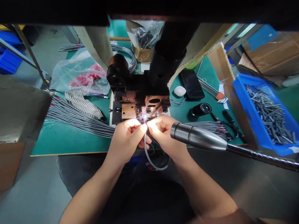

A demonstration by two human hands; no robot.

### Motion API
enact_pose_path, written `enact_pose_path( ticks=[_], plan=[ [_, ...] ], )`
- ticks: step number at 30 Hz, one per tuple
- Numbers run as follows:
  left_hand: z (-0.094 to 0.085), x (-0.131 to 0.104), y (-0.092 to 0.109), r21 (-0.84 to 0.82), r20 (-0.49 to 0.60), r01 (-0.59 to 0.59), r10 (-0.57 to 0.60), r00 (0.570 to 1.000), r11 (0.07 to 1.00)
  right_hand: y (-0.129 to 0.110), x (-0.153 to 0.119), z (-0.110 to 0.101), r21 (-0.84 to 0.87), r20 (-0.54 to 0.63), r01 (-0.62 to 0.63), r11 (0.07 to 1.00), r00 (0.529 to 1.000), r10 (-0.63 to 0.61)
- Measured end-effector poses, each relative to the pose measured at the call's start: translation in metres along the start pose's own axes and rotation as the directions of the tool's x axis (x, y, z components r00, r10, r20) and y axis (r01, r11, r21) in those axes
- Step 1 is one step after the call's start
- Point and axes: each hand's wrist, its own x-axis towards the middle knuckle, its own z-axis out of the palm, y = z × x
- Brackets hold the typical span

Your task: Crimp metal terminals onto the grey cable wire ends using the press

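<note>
In the head view, my left hand (128, 137) and my right hand (164, 132) meet in front of a black crimping press (140, 87). Between their thumbs and forefingers they pinch the end of a grey cable (146, 149), which loops down below the table edge. Thin coloured wires (145, 119) fan out of the cable end into the press's tooling, under bright light. Glare hides the exact wire tips. A bundle of grey cables (86, 123) lies left of my left hand, and another cable bundle (207, 128) lies beyond my right hand.
A metal gooseneck lamp (201, 137) reaches in over my right wrist. On the green table (70, 146) are a bag of pink parts (86, 77), a black phone (192, 84), a black cylinder (200, 109) and hex keys (211, 90). A blue bin (261, 137) holds grey cut pieces.
</note>
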Motion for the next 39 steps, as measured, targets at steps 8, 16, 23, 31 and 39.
enact_pose_path(
  ticks=[8, 16, 23, 31, 39],
  plan=[
    [0.004, -0.002, 0.003, -0.009, -0.005, -0.027, 0.027, 1.000, 1.000, 0.009, 0.005, -0.014, -0.501, 0.208, 0.437, 0.747, 0.899, -0.386],
    [0.006, -0.005, 0.003, -0.013, -0.022, -0.033, 0.033, 0.999, 0.999, 0.004, 0.005, -0.015, -0.485, 0.176, 0.434, 0.759, 0.899, -0.401],
    [0.008, -0.005, 0.002, 0.006, -0.047, -0.056, 0.056, 0.997, 0.998, 0.002, 0.007, -0.017, -0.523, 0.206, 0.468, 0.712, 0.880, -0.427],
    [0.012, -0.006, 0.003, -0.015, -0.060, -0.076, 0.075, 0.995, 0.997, -0.002, 0.008, -0.014, -0.512, 0.199, 0.450, 0.732, 0.891, -0.409],
    [0.011, -0.008, 0.003, -0.058, -0.042, -0.018, 0.015, 0.999, 0.998, -0.007, 0.010, -0.016, -0.520, 0.234, 0.432, 0.737, 0.902, -0.364]
  ],
)
